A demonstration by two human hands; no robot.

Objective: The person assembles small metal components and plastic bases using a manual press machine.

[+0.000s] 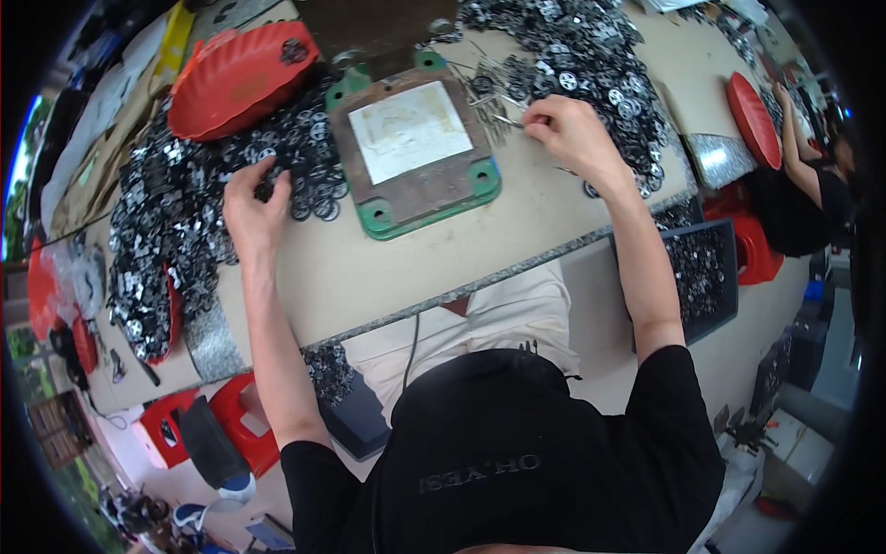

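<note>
My left hand [254,208] is at the near edge of a heap of small black parts [175,189], fingers curled toward the thumb. Whatever lies between them merges with the dark heap. On the other side, my right hand [577,138] pinches a thin silvery metal pin [508,121], beside a scatter of similar pins [492,78]. Between the hands sits a green metal fixture [388,226] with a brown plate and a whitish square pad [411,132] on top. Loose black rings [316,205] lie between my left hand and the fixture.
A red scalloped tray [231,88] rests on the left heap. Another heap of black wheel-like parts [618,92] spreads behind my right hand. Below the table edge [443,300] at right is a dark bin [711,268] of parts. A co-worker's arm [801,157] is at far right by a red tray [752,120].
</note>
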